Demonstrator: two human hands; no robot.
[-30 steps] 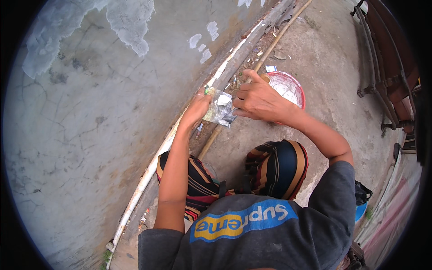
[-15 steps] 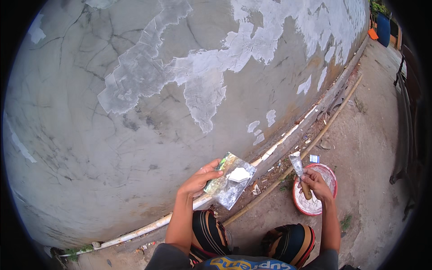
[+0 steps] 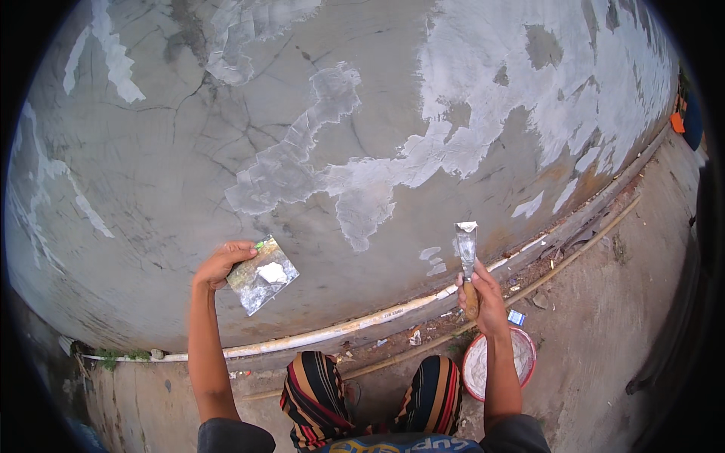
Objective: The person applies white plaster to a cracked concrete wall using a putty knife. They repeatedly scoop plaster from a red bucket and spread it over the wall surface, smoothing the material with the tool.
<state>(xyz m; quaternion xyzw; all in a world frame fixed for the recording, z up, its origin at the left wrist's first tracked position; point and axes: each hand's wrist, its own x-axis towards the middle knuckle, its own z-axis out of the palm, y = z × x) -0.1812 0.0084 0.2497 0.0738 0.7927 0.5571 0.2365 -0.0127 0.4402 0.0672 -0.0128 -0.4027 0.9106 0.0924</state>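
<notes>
My left hand (image 3: 225, 263) grips the edge of a flat, smeared rectangular board (image 3: 253, 291), thumb on top. A lump of white putty (image 3: 273, 273) lies on the board's face. My right hand (image 3: 485, 296) is wrapped round the wooden handle of a putty knife (image 3: 466, 249), its blade pointing up toward the wall. A dab of white putty sits at the blade's tip. Before me rises a grey cement wall (image 3: 302, 241) with fine cracks and patches of white putty (image 3: 366, 200). Neither tool appears to touch the wall.
A red-rimmed basin (image 3: 532, 370) of white putty stands on the ground below my right forearm. A small blue-and-white box (image 3: 516, 317) is beside it. A white pipe (image 3: 340, 330) runs along the wall's foot, with a bamboo pole (image 3: 563, 264) nearby. An orange object (image 3: 677, 122) lies far right.
My left hand has carried the board to the left. My right hand has lifted the putty knife up and left, away from the basin. The view has shifted, showing more wall.
</notes>
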